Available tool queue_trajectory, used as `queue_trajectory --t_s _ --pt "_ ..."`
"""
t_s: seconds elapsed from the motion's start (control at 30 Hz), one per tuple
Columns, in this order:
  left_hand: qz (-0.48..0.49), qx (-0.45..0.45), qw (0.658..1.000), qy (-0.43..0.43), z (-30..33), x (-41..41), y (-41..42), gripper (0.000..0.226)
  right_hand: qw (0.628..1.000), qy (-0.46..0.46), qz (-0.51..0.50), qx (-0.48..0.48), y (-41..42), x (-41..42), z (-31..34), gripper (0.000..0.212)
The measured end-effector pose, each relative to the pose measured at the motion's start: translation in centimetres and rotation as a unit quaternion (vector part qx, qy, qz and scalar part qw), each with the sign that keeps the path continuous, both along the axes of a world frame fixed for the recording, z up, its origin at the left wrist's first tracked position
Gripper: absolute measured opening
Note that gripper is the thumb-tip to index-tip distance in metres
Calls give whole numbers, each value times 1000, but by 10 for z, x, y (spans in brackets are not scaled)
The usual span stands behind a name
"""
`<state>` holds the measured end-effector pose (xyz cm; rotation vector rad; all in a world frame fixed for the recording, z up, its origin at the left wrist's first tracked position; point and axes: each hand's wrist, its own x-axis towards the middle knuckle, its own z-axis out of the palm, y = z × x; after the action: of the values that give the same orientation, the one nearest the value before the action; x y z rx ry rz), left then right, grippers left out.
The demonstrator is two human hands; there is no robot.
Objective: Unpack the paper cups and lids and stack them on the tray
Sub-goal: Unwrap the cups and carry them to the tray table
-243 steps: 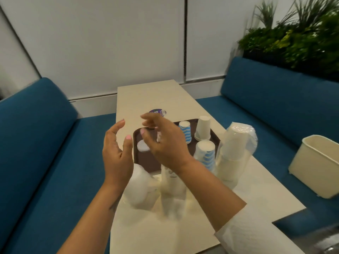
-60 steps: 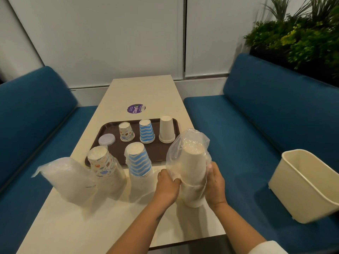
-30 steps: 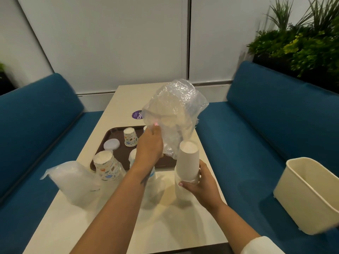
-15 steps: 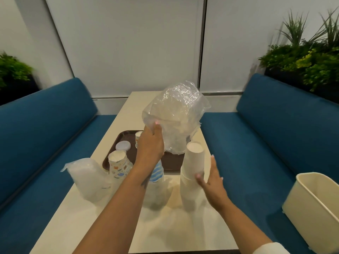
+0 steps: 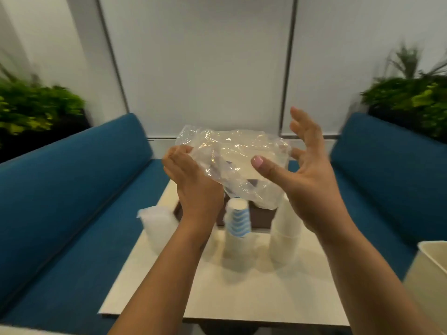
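Observation:
An empty clear plastic bag (image 5: 232,163) hangs crumpled in the air above the table. My left hand (image 5: 191,184) grips its left side. My right hand (image 5: 302,170) is at its right side, thumb touching the front of the bag, fingers spread and raised. Below, an unwrapped stack of plain white cups (image 5: 285,233) stands upside down on the table. Beside it stands a stack of blue-striped cups (image 5: 238,221), its lower part blurred. The brown tray (image 5: 260,217) lies behind them, mostly hidden by my hands and the bag. A wrapped white pack (image 5: 157,226) sits at the left.
The beige table (image 5: 217,291) runs between two blue benches (image 5: 72,201). A cream bin (image 5: 430,281) stands on the right bench at the frame edge. Green plants (image 5: 31,107) sit behind both bench backs.
My right hand has let go of the white cup stack and risen to the bag. My left hand still holds the bag, now lower and flatter between both hands.

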<state>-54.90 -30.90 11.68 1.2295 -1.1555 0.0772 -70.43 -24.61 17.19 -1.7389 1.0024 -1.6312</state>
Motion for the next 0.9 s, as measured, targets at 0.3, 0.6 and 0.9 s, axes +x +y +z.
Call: queue_trajectory --t_s 0.3,0.6,0.9 --pt "134 31 970 -201 -22 207 123 70 957 -144 231 100 25 150 2 44" --pt "84 271 943 -173 -83 359 305 28 919 -47 296 254 55 327 -55 43" --pt "39 553 829 72 -197 374 392 18 879 320 256 243 77 433 -190 29"
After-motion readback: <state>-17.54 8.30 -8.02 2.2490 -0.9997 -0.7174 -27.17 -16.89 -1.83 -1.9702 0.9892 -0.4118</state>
